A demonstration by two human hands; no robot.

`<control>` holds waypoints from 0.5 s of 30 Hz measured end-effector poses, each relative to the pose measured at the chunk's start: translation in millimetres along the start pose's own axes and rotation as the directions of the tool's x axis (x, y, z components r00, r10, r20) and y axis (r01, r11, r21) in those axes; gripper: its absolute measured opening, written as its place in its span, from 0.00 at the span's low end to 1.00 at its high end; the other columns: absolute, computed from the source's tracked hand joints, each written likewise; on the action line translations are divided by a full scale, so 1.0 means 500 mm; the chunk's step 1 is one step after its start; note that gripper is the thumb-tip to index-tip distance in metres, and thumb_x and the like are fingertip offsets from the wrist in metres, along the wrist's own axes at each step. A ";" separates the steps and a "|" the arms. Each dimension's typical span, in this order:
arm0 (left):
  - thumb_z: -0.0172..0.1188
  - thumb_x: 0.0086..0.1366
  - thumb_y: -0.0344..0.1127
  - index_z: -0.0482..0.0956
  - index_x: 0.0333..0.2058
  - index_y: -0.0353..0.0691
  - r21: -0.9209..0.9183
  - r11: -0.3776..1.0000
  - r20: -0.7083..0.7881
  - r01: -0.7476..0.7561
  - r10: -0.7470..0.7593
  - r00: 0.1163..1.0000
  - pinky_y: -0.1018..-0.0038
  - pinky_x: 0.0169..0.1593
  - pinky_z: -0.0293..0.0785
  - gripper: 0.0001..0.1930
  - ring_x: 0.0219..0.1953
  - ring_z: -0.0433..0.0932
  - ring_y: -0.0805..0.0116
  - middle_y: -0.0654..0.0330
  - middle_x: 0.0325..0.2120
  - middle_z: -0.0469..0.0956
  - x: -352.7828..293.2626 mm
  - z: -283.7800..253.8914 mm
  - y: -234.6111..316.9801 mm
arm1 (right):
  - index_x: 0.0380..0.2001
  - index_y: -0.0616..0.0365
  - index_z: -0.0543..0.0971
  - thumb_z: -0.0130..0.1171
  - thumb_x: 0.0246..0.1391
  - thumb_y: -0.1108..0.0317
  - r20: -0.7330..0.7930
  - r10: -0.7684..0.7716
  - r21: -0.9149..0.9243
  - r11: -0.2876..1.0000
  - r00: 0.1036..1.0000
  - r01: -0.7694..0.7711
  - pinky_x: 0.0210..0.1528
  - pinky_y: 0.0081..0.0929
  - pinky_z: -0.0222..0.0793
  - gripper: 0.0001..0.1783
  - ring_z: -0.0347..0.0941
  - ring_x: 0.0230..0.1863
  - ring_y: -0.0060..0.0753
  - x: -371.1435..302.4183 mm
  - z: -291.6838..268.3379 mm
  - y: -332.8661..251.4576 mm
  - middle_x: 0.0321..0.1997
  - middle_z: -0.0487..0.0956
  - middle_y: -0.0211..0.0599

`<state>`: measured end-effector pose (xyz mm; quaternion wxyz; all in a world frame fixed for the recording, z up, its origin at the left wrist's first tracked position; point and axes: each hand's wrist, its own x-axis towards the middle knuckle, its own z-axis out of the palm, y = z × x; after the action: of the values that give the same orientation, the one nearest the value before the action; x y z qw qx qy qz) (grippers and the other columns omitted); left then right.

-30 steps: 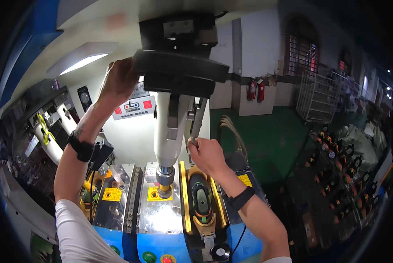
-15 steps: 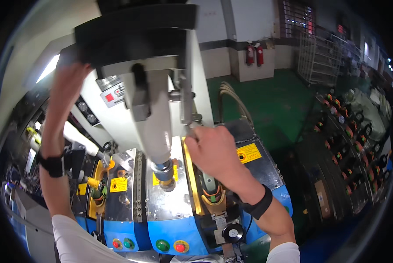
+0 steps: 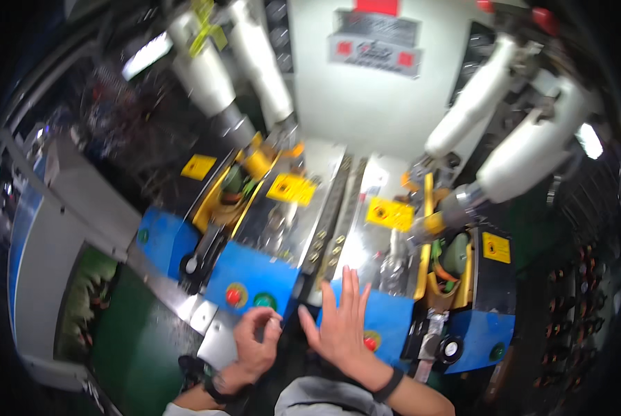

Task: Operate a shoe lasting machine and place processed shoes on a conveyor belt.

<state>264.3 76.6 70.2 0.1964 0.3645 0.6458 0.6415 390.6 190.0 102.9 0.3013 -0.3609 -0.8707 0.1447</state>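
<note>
My left hand (image 3: 255,341) hangs just in front of the left blue panel (image 3: 245,274), below a green button (image 3: 265,301) and a red button (image 3: 234,296). Its fingers are curled toward the thumb, and I see nothing in them. My right hand (image 3: 343,324) has its fingers spread over the right blue panel (image 3: 394,319), beside a red button (image 3: 371,342); whether it touches the panel I cannot tell. Shoe-like pieces sit in the yellow-sided holders: a green rounded one (image 3: 456,255) on the right, another (image 3: 233,182) on the left.
White angled press arms (image 3: 532,149) reach down over the right holder, and similar arms (image 3: 203,73) over the left one. A white machine column (image 3: 373,104) rises behind. On the far right, a rack (image 3: 574,305) carries several dark items. A grey cabinet (image 3: 82,201) stands at left.
My left hand has come down from the machine's raised dark part. My right hand has let go of the lever at the right holder and spread. My view has swung left.
</note>
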 end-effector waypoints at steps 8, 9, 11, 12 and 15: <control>0.58 0.62 0.27 0.72 0.46 0.31 0.286 0.864 -0.018 0.413 -0.426 0.904 0.78 0.39 0.75 0.14 0.32 0.79 0.74 0.57 0.33 0.81 -0.281 -0.205 -0.056 | 0.55 0.66 0.68 0.57 0.54 0.56 0.233 -0.089 -0.036 0.994 0.968 0.100 0.65 0.69 0.38 0.30 0.52 0.69 0.59 -0.039 0.124 -0.076 0.65 0.58 0.64; 0.58 0.61 0.27 0.72 0.47 0.31 0.348 0.857 0.033 0.380 -0.416 0.909 0.78 0.39 0.75 0.15 0.32 0.79 0.74 0.57 0.34 0.81 -0.284 -0.204 -0.047 | 0.53 0.65 0.69 0.59 0.53 0.58 0.191 -0.112 0.057 0.993 0.975 0.103 0.64 0.69 0.41 0.29 0.54 0.68 0.59 -0.074 0.092 -0.103 0.64 0.60 0.64; 0.59 0.61 0.28 0.71 0.49 0.32 0.379 0.845 0.034 0.377 -0.420 0.907 0.78 0.40 0.75 0.17 0.32 0.79 0.74 0.56 0.36 0.81 -0.271 -0.162 -0.045 | 0.50 0.64 0.70 0.63 0.49 0.61 0.246 -0.249 0.366 0.919 0.937 0.148 0.64 0.62 0.51 0.27 0.57 0.65 0.61 -0.163 0.054 -0.091 0.62 0.61 0.62; 0.59 0.60 0.28 0.71 0.49 0.33 0.406 0.852 0.093 0.331 -0.399 0.912 0.76 0.39 0.76 0.18 0.32 0.79 0.71 0.55 0.37 0.80 -0.278 -0.164 -0.045 | 0.54 0.65 0.67 0.64 0.49 0.61 0.438 -0.332 0.564 0.825 0.835 0.032 0.65 0.55 0.52 0.32 0.56 0.66 0.59 -0.214 0.054 -0.081 0.64 0.61 0.61; 0.58 0.60 0.29 0.70 0.51 0.35 0.442 0.837 0.069 0.322 -0.390 0.918 0.72 0.41 0.76 0.20 0.34 0.80 0.67 0.54 0.41 0.78 -0.309 -0.209 0.000 | 0.49 0.63 0.72 0.55 0.54 0.60 0.499 -0.541 0.737 0.675 0.677 -0.004 0.50 0.44 0.68 0.22 0.71 0.47 0.60 -0.303 -0.025 -0.100 0.45 0.76 0.55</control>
<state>290.3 -106.4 47.5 0.2788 0.3207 0.8080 0.4080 455.9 46.9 72.5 0.0882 0.0019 -0.8449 0.5277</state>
